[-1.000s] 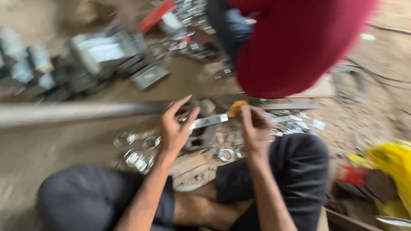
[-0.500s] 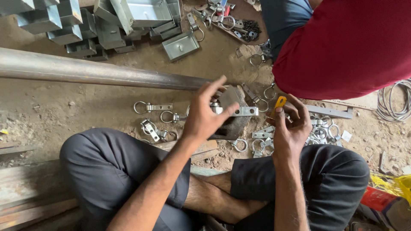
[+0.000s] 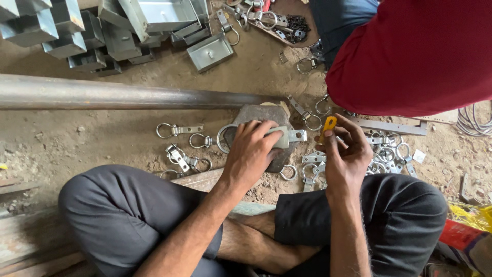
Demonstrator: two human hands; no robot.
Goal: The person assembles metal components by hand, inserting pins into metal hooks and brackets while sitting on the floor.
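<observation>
A flat metal strap with a ring at one end [image 3: 241, 137] lies across a dark stone slab [image 3: 279, 154] on the dirt floor, directly in front of the seated person's crossed legs. The left hand [image 3: 252, 151] rests palm down on the strap, fingers spread and pressing it flat against the slab; the ring projects to the left of the hand and the short tab end [image 3: 297, 135] projects to the right.

The right hand [image 3: 344, 154] is closed around a small tool with a yellow handle [image 3: 328, 124], held upright just beside the tab end. The tip of the tool is hidden behind the fingers.

Similar ring straps [image 3: 179, 130] lie scattered on the floor to the left of the slab, and a denser pile of them [image 3: 384, 151] lies to the right, near the right hand. A long steel pipe [image 3: 102, 95] runs across the floor beyond the slab. Grey metal boxes [image 3: 118, 31] are stacked beyond the pipe. A second person in a red shirt [image 3: 420, 56] crouches at the upper right.
</observation>
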